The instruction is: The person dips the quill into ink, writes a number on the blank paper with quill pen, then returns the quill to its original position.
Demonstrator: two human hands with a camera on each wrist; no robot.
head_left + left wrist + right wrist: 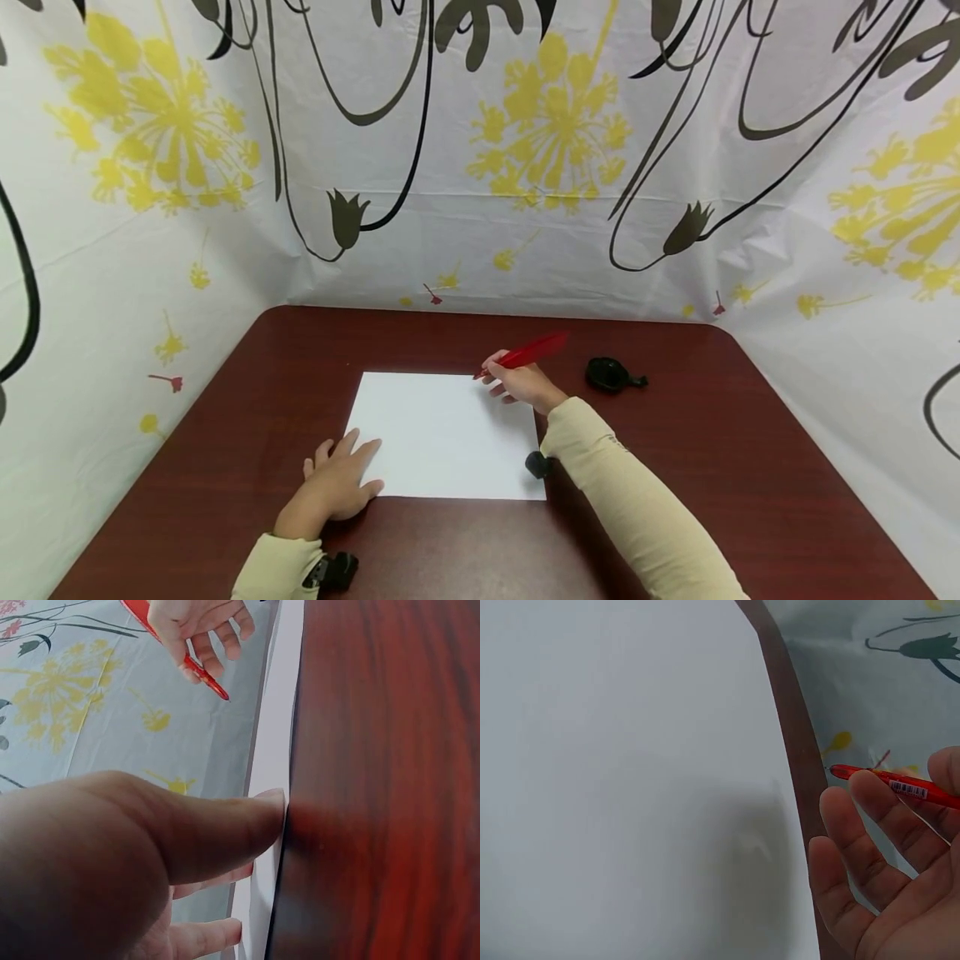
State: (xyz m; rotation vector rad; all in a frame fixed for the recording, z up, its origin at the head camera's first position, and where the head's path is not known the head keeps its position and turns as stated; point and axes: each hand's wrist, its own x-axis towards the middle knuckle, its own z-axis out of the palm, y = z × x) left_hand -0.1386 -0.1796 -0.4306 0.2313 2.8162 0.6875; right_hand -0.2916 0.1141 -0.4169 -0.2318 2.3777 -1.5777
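Note:
A blank white sheet of paper (450, 437) lies on the dark red-brown table. My left hand (337, 483) rests on its lower left corner with fingers spread; the left wrist view shows the thumb (225, 832) at the paper's edge. My right hand (521, 383) pinches a red feather-shaped pen (534, 350) above the far right part of the paper. The pen's tip points down to the left, and its broad end reaches up to the right. In the right wrist view the pen (907, 787) carries a barcode sticker, and the other fingers are loosely extended.
Right of my right hand sits a small round black dish with a short handle (611, 375). The wooden table (712, 467) runs back to a white cloth (480, 250) printed with yellow and grey flowers. Black cameras (337, 571) are strapped to both wrists.

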